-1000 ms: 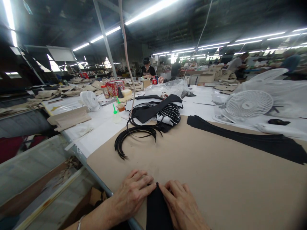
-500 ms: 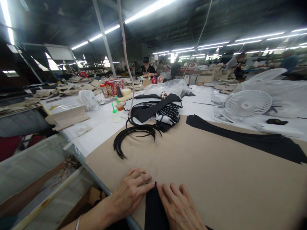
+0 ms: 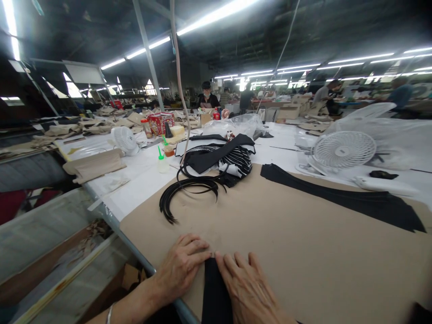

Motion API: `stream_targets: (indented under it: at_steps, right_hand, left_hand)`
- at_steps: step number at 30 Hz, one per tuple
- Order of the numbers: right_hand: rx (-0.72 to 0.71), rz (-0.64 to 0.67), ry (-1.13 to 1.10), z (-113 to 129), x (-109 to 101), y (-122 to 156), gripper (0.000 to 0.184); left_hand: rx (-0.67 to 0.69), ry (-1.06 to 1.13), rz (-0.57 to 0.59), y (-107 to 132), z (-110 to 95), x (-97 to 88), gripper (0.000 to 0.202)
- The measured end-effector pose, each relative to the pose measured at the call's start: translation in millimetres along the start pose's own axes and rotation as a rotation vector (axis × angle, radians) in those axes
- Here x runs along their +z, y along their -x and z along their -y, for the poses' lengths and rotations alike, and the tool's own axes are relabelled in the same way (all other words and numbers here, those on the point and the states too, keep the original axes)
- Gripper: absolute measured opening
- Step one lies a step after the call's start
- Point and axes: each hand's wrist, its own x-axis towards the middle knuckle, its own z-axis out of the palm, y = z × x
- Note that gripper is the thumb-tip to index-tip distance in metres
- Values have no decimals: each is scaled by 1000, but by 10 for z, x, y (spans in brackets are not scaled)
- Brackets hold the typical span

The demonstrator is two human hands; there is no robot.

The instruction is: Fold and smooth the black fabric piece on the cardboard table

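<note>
A narrow black strip of material (image 3: 216, 294) runs from the bottom edge of the view up to my fingertips, lying on a large tan sheet (image 3: 303, 252). My left hand (image 3: 180, 265) is closed, its fingers together and their tips on the strip's top left corner. What the thumb does beneath is hidden. On the other side, my right hand (image 3: 245, 285) lies palm down with fingers outstretched and slightly apart, the index finger along the strip's right edge. Ahead of my hands lies a bundle of thin black cords (image 3: 189, 191), curved into an arc.
Black cut pieces (image 3: 222, 155) are heaped beyond the cords; a long black stack (image 3: 340, 198) lies to the right. White fans (image 3: 344, 150) and glue bottles (image 3: 161, 163) stand farther back. A cable (image 3: 178, 76) hangs down. Bins (image 3: 67, 265) adjoin the table's left edge. A person (image 3: 207, 96) works beyond.
The strip's upper end was raised in a small dark fold between my fingertips and is now flat with a straight top edge. Both hands have shifted slightly left.
</note>
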Motion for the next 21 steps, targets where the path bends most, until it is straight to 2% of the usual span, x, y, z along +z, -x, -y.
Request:
stream_targets:
  at_steps: [5, 7, 9, 13, 17, 19, 21]
  right_hand:
    - [174, 341, -228, -85, -275, -209, 73]
    - [212, 398, -248, -95, -338, -247, 74]
    - [223, 401, -264, -88, -353, -233, 73]
    - [244, 317, -294, -81, -347, -110, 61]
    - [153, 235, -230, -119, -303, 17, 44]
    - [107, 165, -154, -121, -255, 28, 43]
    - [80, 121, -62, -94, -272, 6, 48]
  left_hand:
    - [-42, 63, -46, 15, -81, 21, 39]
    - [-41, 46, -30, 2, -139, 18, 42]
    - [-13, -8, 12, -26, -196, 18, 46]
    - [62, -96, 70, -77, -254, 47, 49]
    - [52, -164, 79, -23, -207, 41, 51]
    - [65, -199, 87, 21, -190, 7, 53]
    - [103, -203, 26, -7, -227, -6, 50]
